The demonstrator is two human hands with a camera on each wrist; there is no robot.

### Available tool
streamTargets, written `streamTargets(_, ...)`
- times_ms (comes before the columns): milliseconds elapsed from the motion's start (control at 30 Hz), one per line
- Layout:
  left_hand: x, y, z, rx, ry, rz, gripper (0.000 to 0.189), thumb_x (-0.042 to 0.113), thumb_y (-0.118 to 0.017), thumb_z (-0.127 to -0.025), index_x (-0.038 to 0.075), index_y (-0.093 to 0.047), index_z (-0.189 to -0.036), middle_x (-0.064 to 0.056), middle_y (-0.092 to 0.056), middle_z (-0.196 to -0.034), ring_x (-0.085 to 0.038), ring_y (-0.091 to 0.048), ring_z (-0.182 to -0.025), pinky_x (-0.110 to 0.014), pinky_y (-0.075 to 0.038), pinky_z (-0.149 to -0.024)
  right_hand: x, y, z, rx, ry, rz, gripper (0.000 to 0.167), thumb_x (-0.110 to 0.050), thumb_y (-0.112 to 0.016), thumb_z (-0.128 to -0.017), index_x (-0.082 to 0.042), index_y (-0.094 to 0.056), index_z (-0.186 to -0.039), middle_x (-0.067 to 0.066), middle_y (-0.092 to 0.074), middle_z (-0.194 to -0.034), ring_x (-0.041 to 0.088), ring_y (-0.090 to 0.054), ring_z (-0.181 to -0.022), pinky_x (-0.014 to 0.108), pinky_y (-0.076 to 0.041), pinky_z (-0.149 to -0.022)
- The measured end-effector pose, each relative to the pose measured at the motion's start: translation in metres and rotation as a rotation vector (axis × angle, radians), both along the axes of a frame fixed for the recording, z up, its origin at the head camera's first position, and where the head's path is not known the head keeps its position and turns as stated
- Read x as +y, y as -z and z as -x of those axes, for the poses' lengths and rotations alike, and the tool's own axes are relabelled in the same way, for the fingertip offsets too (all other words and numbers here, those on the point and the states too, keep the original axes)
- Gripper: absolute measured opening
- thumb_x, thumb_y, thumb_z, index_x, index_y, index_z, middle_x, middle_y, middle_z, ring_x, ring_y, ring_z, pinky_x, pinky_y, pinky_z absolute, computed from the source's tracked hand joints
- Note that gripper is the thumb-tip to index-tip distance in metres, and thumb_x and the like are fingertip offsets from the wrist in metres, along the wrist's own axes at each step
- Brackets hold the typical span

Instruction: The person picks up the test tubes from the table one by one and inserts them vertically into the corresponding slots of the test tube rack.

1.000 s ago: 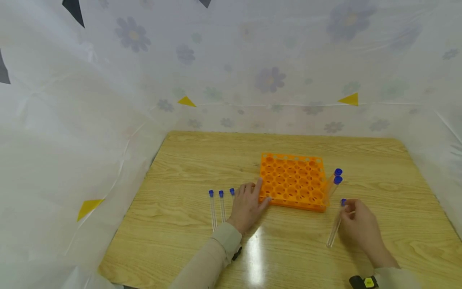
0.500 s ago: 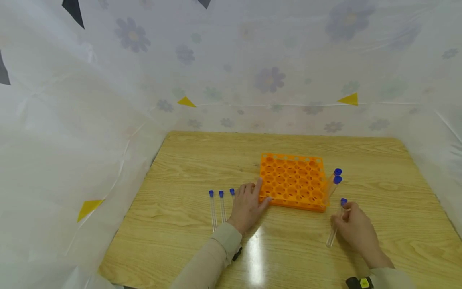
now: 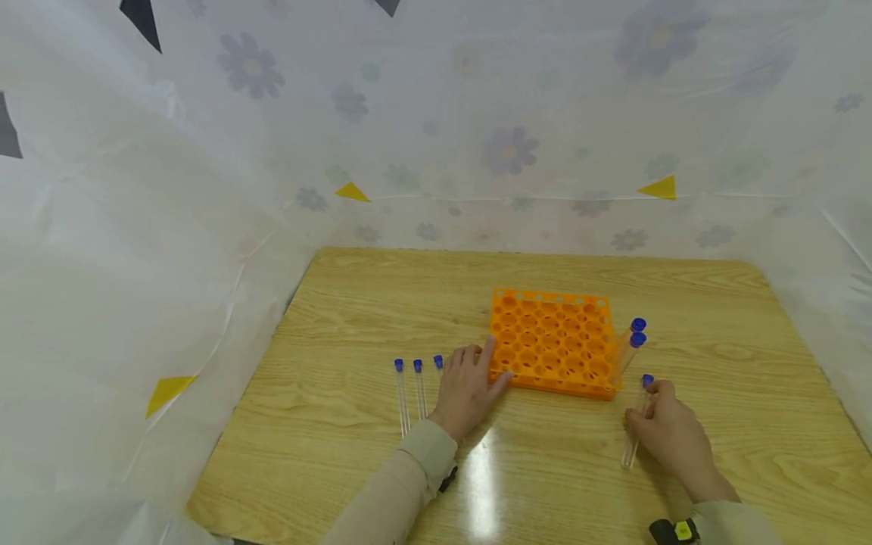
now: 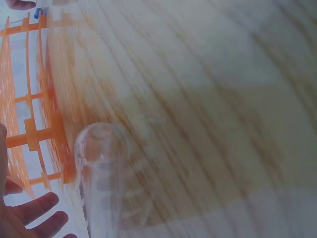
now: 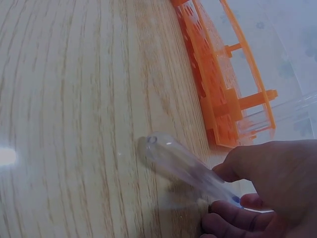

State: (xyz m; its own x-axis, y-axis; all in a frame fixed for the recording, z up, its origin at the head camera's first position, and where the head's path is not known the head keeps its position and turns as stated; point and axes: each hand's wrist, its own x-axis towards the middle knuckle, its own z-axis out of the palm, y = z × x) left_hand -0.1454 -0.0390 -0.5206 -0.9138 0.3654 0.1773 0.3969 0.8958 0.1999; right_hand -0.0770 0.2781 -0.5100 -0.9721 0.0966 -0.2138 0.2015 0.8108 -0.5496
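My right hand pinches a clear test tube with a blue cap between thumb and fingers, to the right of the orange test tube rack. In the right wrist view, the rounded end of the tube is close over the table. My left hand rests against the rack's front left corner, thumb at the front edge and fingers along the left side. Two blue-capped test tubes lean out at the rack's right end. The rest of the rack's holes hold no tubes.
Blue-capped test tubes lie on the wooden table left of the left hand, one partly hidden by it. A tube's rounded end shows near the rack in the left wrist view. White flowered sheeting surrounds the table.
The right hand has shifted slightly left and its thumb has moved lower along the tube. The tube's lower end has swung slightly right. The left hand and rack have stayed put.
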Motion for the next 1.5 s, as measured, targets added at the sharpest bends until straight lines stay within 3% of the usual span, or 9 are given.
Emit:
streamTargets(167, 0.0, -0.001, 0.0, -0.003, -0.002, 0.004, 0.069, 0.058, -0.038, -0.102, 0.017, -0.029, -0.157, -0.007, -0.059, -0.124, -0.026, -0.054, -0.119, -0.043, -0.046, -0.103, 0.001, 0.0, 0.0, -0.025, 0.007, 0.005, 0.065, -0.024, -0.058, -0.093, 0.016, -0.03, -0.136, 0.008, -0.058, -0.078, 0.017, -0.051, -0.057, 0.029, -0.038, -0.046)
streamTargets(433, 0.0, -0.001, 0.0, 0.005, 0.0, 0.004, 0.069, 0.058, -0.038, -0.102, 0.016, -0.03, -0.156, -0.007, -0.059, -0.123, -0.026, -0.054, -0.118, -0.042, -0.046, -0.102, 0.003, -0.002, 0.005, -0.088, 0.026, 0.021, 0.063, -0.022, -0.057, -0.094, 0.017, -0.032, -0.137, 0.015, -0.065, -0.091, 0.018, -0.058, -0.068, 0.031, -0.046, -0.056)
streamTargets(700, 0.0, -0.001, -0.001, -0.007, 0.002, -0.004, 0.07, 0.058, -0.038, -0.102, 0.017, -0.028, -0.157, -0.007, -0.058, -0.124, -0.026, -0.054, -0.119, -0.043, -0.046, -0.103, 0.007, -0.004, 0.007, -0.068, -0.006, -0.006, 0.05, -0.021, -0.055, -0.093, 0.016, -0.048, -0.126, 0.017, -0.065, -0.095, 0.022, -0.06, -0.078, 0.033, -0.049, -0.062)
streamTargets(867, 0.0, -0.001, 0.0, -0.011, 0.0, -0.007, 0.07, 0.059, -0.037, -0.102, 0.017, -0.028, -0.157, -0.006, -0.058, -0.124, -0.025, -0.053, -0.12, -0.043, -0.045, -0.103, 0.009, -0.008, 0.009, -0.045, -0.012, 0.022, 0.045, -0.017, -0.054, -0.093, 0.017, -0.053, -0.122, 0.018, -0.066, -0.093, 0.021, -0.059, -0.074, 0.031, -0.049, -0.06)
streamTargets(1133, 0.0, 0.0, 0.0, -0.018, -0.004, -0.009, 0.07, 0.059, -0.036, -0.102, 0.017, -0.027, -0.157, -0.006, -0.058, -0.124, -0.026, -0.053, -0.12, -0.044, -0.045, -0.104, 0.011, -0.017, 0.018, 0.087, -0.032, 0.006, 0.042, -0.012, -0.052, -0.093, 0.019, -0.053, -0.122, 0.021, -0.066, -0.092, 0.019, -0.058, -0.069, 0.025, -0.047, -0.051)
streamTargets(1333, 0.0, 0.0, 0.0, -0.023, -0.001, -0.016, 0.07, 0.058, -0.036, -0.102, 0.017, -0.027, -0.158, -0.007, -0.057, -0.124, -0.026, -0.053, -0.12, -0.043, -0.045, -0.104, 0.01, -0.026, 0.027, 0.253, -0.061, -0.05, 0.034, -0.008, -0.056, -0.092, 0.016, -0.059, -0.115, 0.024, -0.065, -0.091, 0.026, -0.062, -0.073, 0.026, -0.046, -0.054)
streamTargets(1500, 0.0, -0.001, 0.0, -0.034, 0.005, -0.033, 0.07, 0.059, -0.037, -0.102, 0.017, -0.027, -0.158, -0.007, -0.057, -0.123, -0.026, -0.052, -0.119, -0.044, -0.045, -0.103, 0.007, -0.036, 0.035, 0.321, -0.073, -0.043, 0.032, -0.01, -0.056, -0.095, 0.013, -0.059, -0.116, 0.025, -0.065, -0.092, 0.031, -0.064, -0.075, 0.029, -0.047, -0.054)
